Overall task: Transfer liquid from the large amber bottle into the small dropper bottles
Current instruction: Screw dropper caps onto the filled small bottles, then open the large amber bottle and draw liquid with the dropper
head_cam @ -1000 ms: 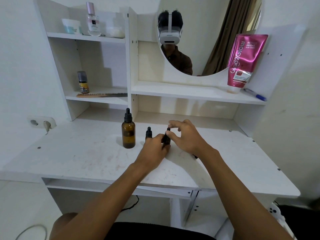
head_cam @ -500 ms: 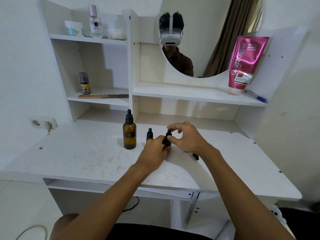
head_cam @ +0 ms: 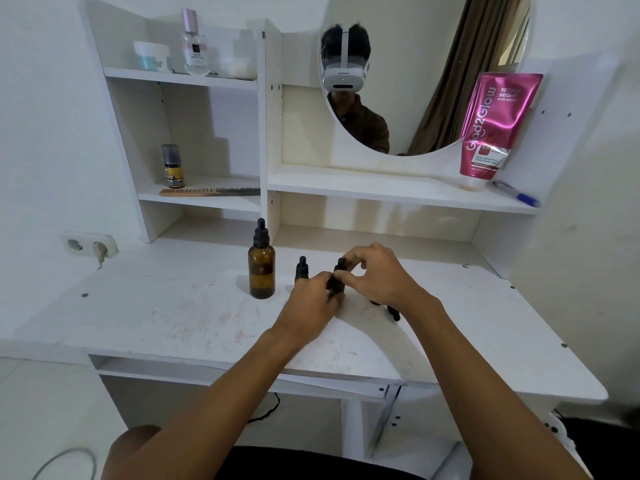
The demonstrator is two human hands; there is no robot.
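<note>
The large amber bottle (head_cam: 261, 271) stands capped with a black dropper top on the white desk (head_cam: 166, 317), left of my hands. One small dropper bottle (head_cam: 302, 269) stands just right of it, partly behind my left hand. My left hand (head_cam: 311, 303) grips the body of a second small dropper bottle (head_cam: 338, 279) at the desk's middle. My right hand (head_cam: 381, 275) pinches that bottle's black dropper cap with thumb and forefinger. Another small dark object (head_cam: 393, 311) lies on the desk under my right wrist, mostly hidden.
Behind the desk stands a white shelf unit (head_cam: 381, 192) with a round mirror (head_cam: 426, 64). A pink tube (head_cam: 491, 126) and a pen (head_cam: 516, 194) stand on the right shelf. A comb (head_cam: 207, 192) and small bottles occupy the left shelves. A wall socket (head_cam: 90, 244) is at left.
Both hands stay on the small dropper bottle. My right fingers have shifted slightly around its cap. The view has tilted a little.
</note>
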